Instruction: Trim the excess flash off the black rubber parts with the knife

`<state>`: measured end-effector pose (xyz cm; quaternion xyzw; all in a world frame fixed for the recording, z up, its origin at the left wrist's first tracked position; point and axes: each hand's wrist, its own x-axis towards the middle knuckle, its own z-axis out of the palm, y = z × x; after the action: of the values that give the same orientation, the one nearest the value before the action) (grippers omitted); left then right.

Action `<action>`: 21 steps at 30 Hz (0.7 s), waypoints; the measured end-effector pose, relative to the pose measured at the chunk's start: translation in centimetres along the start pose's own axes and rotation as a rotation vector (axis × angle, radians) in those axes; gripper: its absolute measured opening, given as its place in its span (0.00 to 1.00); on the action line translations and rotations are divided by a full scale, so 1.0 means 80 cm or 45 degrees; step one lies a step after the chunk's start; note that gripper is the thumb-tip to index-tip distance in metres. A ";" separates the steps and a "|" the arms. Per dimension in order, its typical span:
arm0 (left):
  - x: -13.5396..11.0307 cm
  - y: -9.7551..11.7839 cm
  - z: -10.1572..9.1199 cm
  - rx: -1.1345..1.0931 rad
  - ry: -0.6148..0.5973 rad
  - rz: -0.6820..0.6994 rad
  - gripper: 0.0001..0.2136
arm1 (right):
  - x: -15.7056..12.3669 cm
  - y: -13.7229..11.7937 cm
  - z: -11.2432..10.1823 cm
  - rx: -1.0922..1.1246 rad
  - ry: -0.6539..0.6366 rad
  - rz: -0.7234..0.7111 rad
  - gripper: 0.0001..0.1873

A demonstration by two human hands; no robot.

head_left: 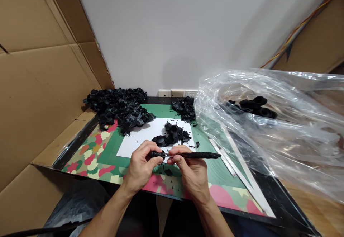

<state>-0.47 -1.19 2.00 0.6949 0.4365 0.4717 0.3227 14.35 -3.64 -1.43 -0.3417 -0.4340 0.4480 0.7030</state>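
Note:
Between the fingers of my left hand (pixel 142 163) is a small black ribbed rubber part (pixel 158 154). My right hand (pixel 194 172) grips a tool with a dark wrapped handle (pixel 204 155) and a thin metal blade; its exact kind is hard to make out. The blade's tip meets the rubber part, and both hands are close together over the near edge of a white sheet (pixel 127 147). Just beyond them on the sheet lie a black rubber ring (pixel 160 141) and a small heap of black rubber pieces (pixel 176 133).
A large pile of black rubber scraps (pixel 120 108) stands at the back left, a smaller one (pixel 185 108) at the back centre. On the right, a clear plastic bag (pixel 242 136) holds black rubber parts (pixel 258 104). White strips (pixel 223 158) lie beside it. Cardboard (pixel 40 86) walls the left side.

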 end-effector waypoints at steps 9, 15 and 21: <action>-0.003 -0.007 -0.001 0.068 -0.044 0.013 0.05 | 0.000 0.001 0.002 -0.070 0.003 0.091 0.10; -0.005 -0.005 0.002 0.115 -0.016 0.107 0.06 | 0.001 0.000 0.003 -0.202 0.038 0.142 0.12; -0.007 -0.014 0.003 0.161 -0.063 0.263 0.05 | 0.008 -0.009 0.010 0.194 0.031 0.540 0.24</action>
<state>-0.64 -1.26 0.76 0.7666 0.3833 0.4566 0.2388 14.02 -3.22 -0.30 -0.3764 -0.3088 0.6131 0.6221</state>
